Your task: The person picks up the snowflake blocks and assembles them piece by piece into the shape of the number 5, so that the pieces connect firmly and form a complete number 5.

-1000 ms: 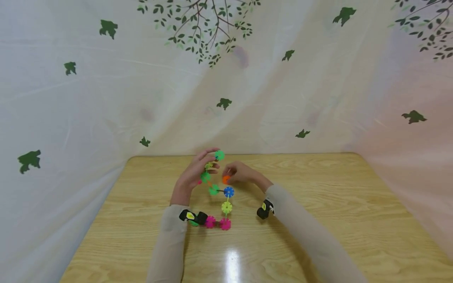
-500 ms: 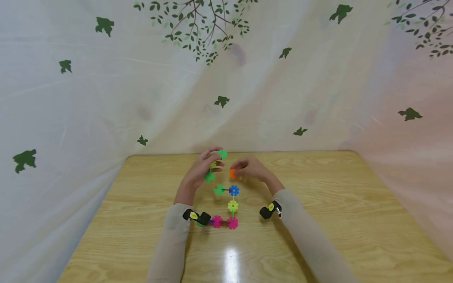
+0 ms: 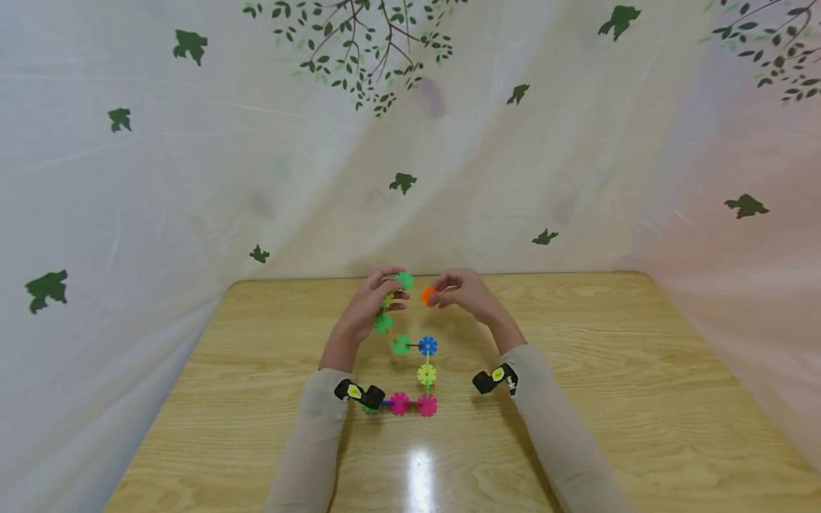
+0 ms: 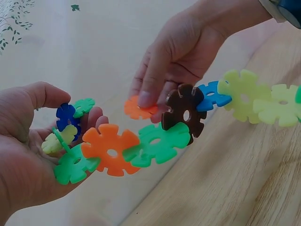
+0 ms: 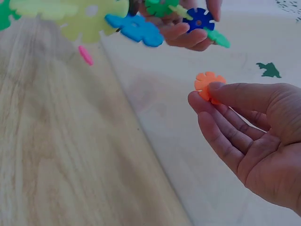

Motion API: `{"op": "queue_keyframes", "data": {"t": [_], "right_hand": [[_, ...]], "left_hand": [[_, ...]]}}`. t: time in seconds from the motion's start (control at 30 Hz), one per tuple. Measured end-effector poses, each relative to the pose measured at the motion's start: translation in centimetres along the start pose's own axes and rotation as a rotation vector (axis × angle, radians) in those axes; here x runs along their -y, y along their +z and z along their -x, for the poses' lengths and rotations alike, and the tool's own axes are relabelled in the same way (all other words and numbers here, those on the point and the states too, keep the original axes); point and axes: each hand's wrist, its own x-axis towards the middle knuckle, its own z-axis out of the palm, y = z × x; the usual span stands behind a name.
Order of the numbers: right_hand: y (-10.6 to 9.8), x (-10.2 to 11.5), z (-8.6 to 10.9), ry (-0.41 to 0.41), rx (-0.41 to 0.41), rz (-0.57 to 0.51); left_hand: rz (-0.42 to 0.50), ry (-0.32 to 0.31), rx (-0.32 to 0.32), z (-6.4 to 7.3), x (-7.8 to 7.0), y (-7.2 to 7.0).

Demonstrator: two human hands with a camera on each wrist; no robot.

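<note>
A chain of slotted, flower-shaped plastic discs runs from my left hand [image 3: 368, 306] over the table. Near its upper end, my left thumb and fingers pinch a dark blue disc [image 4: 65, 117], with a green disc [image 3: 404, 281] fixed beyond it. My right hand [image 3: 471, 293] pinches a loose orange disc [image 5: 203, 84] between thumb and fingertips, a short gap from the chain's end. Lower down, the chain includes another orange disc [image 4: 109, 147], a brown disc [image 4: 181, 106], a blue disc [image 3: 427, 346] and a yellow disc [image 3: 426, 374]. My left wrist camera partly hides its near end.
Two pink discs [image 3: 399, 403] belong to the chain's near stretch. A small pink piece [image 5: 85, 55] shows below the chain in the right wrist view. Behind the wooden table [image 3: 609, 377] hangs a pale curtain [image 3: 474, 178] with printed leaves.
My right hand has moved away from me and slightly right with the orange disc, off from beside the blue disc. My left hand keeps its pinch, and the chain has shifted slightly right.
</note>
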Motion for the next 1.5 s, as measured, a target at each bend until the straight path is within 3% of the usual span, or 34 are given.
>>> {"op": "queue_keyframes", "data": {"t": [0.37, 0.7, 1.03, 1.5], "right_hand": [[0.8, 1.9, 0.5, -0.061, -0.053, -0.049], [1.1, 1.8, 0.6, -0.154, -0.091, -0.059], [2.0, 2.1, 0.7, -0.25, -0.17, 0.06], [2.4, 2.4, 0.5, -0.282, -0.206, 0.118]], "left_hand": [[-0.028, 0.004, -0.018, 0.1, 0.0, -0.1], [-0.024, 0.02, -0.035, -0.1, 0.1, -0.2], [-0.046, 0.036, -0.039, -0.3, 0.4, -0.2], [-0.112, 0.082, -0.012, -0.3, 0.3, 0.0]]}}
